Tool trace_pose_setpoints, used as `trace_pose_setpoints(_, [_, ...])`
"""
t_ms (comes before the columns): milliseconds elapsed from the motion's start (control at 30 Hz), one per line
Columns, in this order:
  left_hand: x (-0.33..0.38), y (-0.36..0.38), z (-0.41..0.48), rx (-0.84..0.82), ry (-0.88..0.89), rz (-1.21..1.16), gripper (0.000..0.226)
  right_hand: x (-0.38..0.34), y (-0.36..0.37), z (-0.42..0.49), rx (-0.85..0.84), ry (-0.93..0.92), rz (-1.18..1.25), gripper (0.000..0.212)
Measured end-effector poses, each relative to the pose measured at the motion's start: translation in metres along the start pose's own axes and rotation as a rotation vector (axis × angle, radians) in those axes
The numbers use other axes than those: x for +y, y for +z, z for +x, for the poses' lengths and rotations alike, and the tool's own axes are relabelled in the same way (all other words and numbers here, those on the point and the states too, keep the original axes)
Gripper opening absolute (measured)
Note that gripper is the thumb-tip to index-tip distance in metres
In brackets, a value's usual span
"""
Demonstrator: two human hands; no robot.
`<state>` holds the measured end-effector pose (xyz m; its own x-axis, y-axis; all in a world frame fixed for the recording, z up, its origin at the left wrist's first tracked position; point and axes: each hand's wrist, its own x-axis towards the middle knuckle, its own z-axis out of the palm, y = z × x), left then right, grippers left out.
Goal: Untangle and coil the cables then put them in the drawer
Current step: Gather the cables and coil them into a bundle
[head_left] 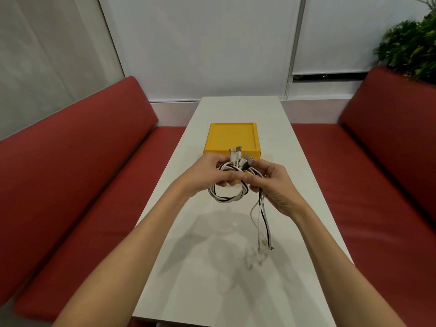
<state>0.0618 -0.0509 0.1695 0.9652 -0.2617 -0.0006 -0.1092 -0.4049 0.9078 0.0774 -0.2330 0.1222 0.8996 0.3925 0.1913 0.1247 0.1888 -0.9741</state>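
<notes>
A bundle of white and black cables (228,197) hangs in a loop above the white table (226,267). My left hand (207,177) grips the coiled part from the left. My right hand (271,182) pinches the strands from the right. Several USB plugs (240,156) stick up between my hands. Loose cable ends (263,223) trail down from my right hand, and their tips touch the tabletop. Just behind my hands sits a yellow drawer box (232,139), with its front partly hidden by them.
Red bench seats (77,185) run along both sides of the narrow table. A green plant (410,43) stands at the back right behind the right backrest. White wall panels close the far end.
</notes>
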Motion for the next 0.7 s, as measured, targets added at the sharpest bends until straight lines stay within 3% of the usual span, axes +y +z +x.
trace_pose_setpoints(233, [-0.009,0.021,0.003,0.261,0.106,-0.284,0.019,0.006,0.002,0.003,0.218,-0.02,0.188,0.021])
trace_pose_setpoints(467, [-0.019,0.023,0.005,0.38,0.078,-0.332,0.019,0.003,0.007,-0.003,0.203,-0.003,-0.009,0.025])
trace_pose_setpoints(600, [-0.024,0.02,0.005,0.329,0.023,-0.32,0.023,-0.004,0.003,-0.006,0.116,-0.071,-0.317,0.03])
trace_pose_setpoints(700, [-0.025,0.018,0.006,0.252,-0.053,-0.349,0.025,-0.005,0.003,-0.006,0.092,-0.083,-0.419,0.023])
